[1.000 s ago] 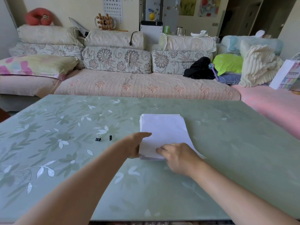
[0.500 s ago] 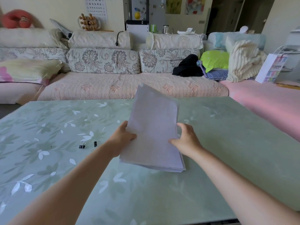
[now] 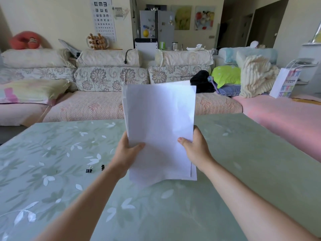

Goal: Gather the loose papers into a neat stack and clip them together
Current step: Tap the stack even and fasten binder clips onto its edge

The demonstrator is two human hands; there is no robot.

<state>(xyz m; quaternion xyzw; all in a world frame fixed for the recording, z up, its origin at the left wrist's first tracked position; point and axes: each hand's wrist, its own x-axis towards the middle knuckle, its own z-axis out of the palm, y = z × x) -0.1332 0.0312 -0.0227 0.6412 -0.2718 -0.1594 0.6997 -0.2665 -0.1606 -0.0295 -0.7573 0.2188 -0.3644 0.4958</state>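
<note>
Seen from the head view: holding a stack of white papers (image 3: 159, 129) upright over the green leaf-patterned desk (image 3: 243, 171). Gripping the stack's left edge with the left hand (image 3: 126, 153), thumb laid across the front sheet. Gripping its right edge with the right hand (image 3: 196, 148), thumb likewise on the front. Showing uneven sheet edges at the top and lower right corners. Leaving on the desk, just left of the left forearm, a black binder clip (image 3: 88, 169) and a second clip (image 3: 103, 167), both apart from the papers. Facing a floral sofa (image 3: 86, 106) beyond the desk.
</note>
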